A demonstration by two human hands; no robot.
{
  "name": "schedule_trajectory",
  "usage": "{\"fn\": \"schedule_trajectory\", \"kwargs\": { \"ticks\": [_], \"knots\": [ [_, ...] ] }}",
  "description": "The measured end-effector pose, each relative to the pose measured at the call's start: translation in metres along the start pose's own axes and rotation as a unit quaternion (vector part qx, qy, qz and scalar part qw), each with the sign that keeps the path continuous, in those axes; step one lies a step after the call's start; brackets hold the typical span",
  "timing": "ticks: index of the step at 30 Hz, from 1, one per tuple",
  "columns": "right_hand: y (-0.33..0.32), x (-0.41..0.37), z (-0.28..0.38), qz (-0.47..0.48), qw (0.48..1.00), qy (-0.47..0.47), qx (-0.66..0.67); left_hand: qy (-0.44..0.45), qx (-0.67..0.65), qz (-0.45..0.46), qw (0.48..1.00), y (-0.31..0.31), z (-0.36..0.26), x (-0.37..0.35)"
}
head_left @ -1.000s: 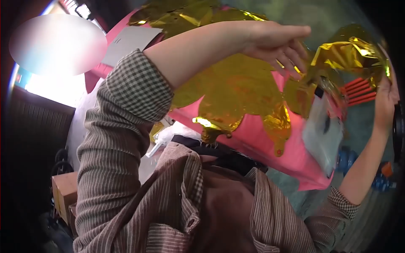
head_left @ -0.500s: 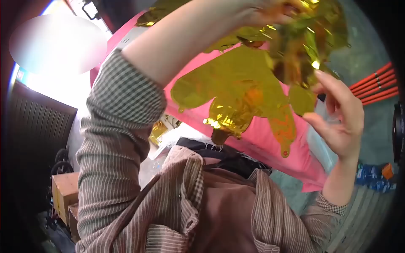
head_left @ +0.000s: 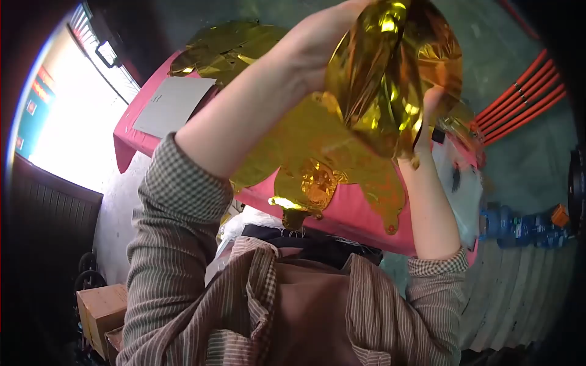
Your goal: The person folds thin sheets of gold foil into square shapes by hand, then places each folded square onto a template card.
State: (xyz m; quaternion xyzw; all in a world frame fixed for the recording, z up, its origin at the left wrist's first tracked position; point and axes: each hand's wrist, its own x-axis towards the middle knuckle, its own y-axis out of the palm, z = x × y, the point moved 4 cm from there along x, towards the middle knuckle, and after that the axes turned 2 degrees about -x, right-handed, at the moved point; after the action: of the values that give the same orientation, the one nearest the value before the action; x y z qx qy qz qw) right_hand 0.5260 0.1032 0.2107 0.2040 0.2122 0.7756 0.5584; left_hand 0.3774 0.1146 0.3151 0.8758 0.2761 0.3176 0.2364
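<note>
A shiny gold foil balloon [head_left: 381, 73], flat and crumpled, is held up in front of me above the table. My left hand [head_left: 349, 13] is at its upper left edge; the fingers are hidden behind the foil and the top of the frame. From the lower right, my right hand [head_left: 432, 102] reaches up behind the foil, which covers its fingers. The foil is spread up between the two hands. Below it lies another flat gold foil balloon [head_left: 366, 177], with rounded lobes and small tabs, across the pink tablecloth [head_left: 342, 215].
More gold foil [head_left: 226, 43] lies at the table's far left, beside a grey-white board [head_left: 174, 105]. Orange-red poles [head_left: 519, 91] lie at the right, with blue-tinted plastic bottles [head_left: 519, 229] below. A cardboard box [head_left: 104, 311] stands at lower left.
My right hand has moved up and left, from open beside the foil to behind it. The held foil has come closer and left, and my view has shifted.
</note>
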Motion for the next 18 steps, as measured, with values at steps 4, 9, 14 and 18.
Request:
{"fn": "schedule_trajectory", "kwargs": {
  "ticks": [4, 9, 14, 18],
  "knots": [
    [-0.020, 0.011, 0.015, 0.241, 0.943, -0.024, 0.226, 0.010, 0.160, -0.137, 0.978, -0.005, 0.013, -0.050],
    [-0.039, 0.007, 0.023, 0.324, 0.930, -0.060, 0.163, -0.109, 0.038, -0.185, 0.976, -0.024, 0.052, -0.086],
    [-0.053, 0.007, 0.020, 0.145, 0.963, -0.032, 0.223, -0.077, 0.060, -0.095, 0.991, -0.052, 0.103, -0.107],
    [-0.036, -0.005, 0.034, 0.090, 0.981, -0.032, 0.166, -0.090, 0.114, -0.101, 0.984, -0.048, 0.111, -0.110]
  ]
}}
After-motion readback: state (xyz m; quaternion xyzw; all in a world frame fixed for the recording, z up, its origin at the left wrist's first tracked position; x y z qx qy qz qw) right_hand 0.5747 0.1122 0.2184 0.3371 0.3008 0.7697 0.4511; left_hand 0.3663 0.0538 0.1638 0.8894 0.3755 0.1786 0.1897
